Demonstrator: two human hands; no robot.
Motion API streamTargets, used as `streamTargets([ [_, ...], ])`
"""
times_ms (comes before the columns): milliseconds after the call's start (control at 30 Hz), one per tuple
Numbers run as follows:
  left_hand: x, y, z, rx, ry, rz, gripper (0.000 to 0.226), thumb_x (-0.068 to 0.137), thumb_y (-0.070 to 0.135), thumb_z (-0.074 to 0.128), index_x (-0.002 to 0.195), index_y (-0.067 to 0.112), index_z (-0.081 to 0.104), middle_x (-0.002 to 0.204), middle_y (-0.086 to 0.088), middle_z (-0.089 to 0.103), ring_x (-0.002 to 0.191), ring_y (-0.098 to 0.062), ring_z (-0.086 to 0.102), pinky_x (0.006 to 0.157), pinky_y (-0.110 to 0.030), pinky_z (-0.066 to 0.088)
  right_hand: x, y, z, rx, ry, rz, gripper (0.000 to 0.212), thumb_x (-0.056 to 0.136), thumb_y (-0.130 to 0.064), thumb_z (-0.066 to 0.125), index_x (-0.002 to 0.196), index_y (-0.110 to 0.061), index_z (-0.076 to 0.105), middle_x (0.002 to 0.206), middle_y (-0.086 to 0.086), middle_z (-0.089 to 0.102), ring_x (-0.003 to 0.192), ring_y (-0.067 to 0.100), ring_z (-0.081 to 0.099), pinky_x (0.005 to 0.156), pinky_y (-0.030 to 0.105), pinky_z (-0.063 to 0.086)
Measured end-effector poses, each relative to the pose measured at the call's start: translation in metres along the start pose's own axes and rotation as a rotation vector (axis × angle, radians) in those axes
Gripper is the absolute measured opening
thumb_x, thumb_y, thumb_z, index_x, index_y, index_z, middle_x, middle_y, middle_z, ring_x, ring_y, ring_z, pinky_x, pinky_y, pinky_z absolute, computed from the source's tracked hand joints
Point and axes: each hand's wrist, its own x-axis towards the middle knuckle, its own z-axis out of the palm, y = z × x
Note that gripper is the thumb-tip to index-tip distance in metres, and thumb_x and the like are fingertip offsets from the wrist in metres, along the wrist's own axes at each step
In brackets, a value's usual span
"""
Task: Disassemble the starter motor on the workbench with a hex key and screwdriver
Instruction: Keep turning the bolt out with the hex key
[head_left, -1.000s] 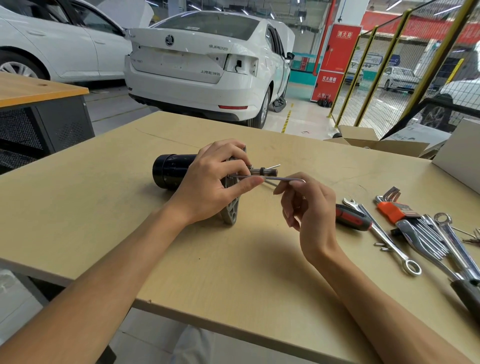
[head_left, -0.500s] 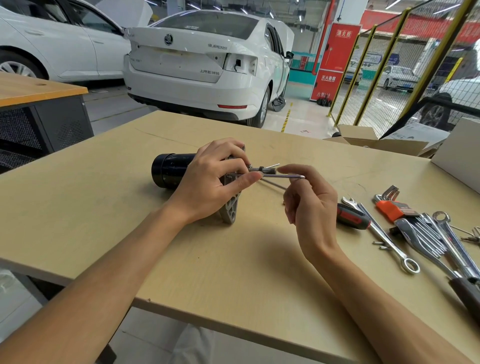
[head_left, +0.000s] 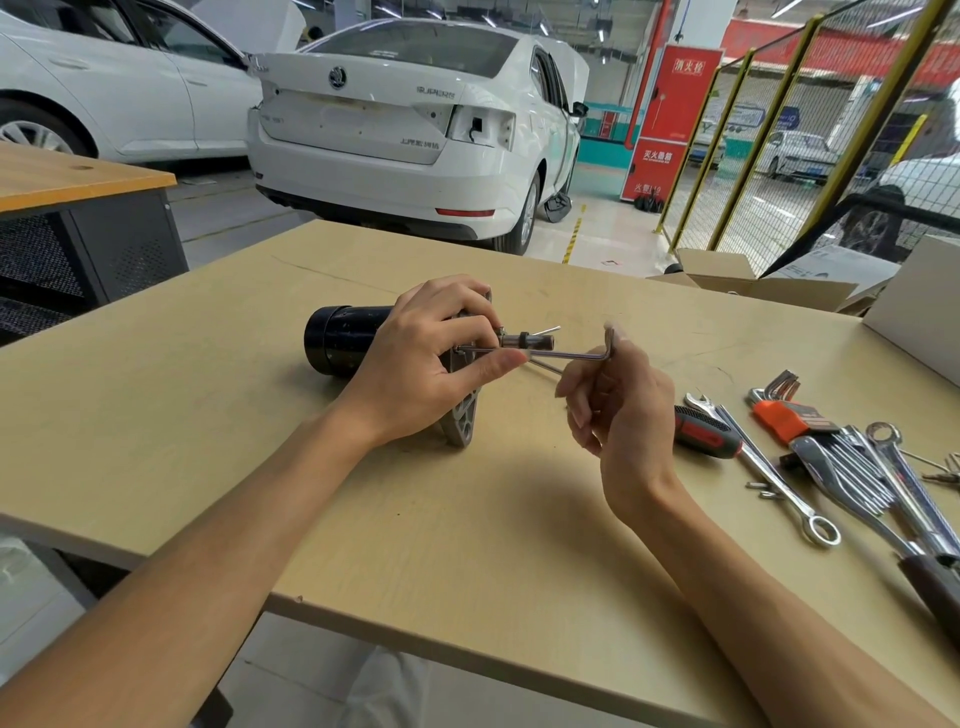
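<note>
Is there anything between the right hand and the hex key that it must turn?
Nothing visible. The right hand already touches the hex key near its bend, and the left hand steadies the starter motor.

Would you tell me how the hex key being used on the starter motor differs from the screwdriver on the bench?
The hex key is bare thin metal bent in an L; the screwdriver shows a thick black-and-red handle. The hex key is held off the workbench between the left hand and right hand; the screwdriver lies untouched.

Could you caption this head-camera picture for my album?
Left hand steadies black cylindrical starter motor; right hand turns L-shaped steel hex key.
</note>
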Motion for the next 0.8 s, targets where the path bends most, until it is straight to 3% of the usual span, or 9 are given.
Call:
streamTargets([
  [367,0.0000,-0.0014,0.0004,0.021,-0.005,-0.001,0.039,0.088,0.046,0.061,0.078,0.009,0.070,0.100,-0.002,0.067,0.121,-0.021,0.055,0.103,-0.050,0.039,-0.0020,0.0008,-0.0015,-0.020,-0.009,-0.119,0.025,0.080,-0.014,0.042,0.067,-0.006,0.063,0.042,0.002,0.039,0.038,0.014,0.031,0.040,0.015,0.025],
  [800,-0.0002,0.0007,-0.0002,-0.008,-0.024,-0.028,0.038,0.091,0.044,0.059,0.082,0.010,0.073,0.102,-0.001,0.067,0.122,-0.019,0.053,0.104,-0.052,0.038,-0.0019,-0.0003,0.0008,-0.071,0.018,-0.140,0.030,0.079,-0.008,0.039,0.076,-0.008,0.069,0.042,0.002,0.040,0.039,0.015,0.031,0.040,0.016,0.029],
])
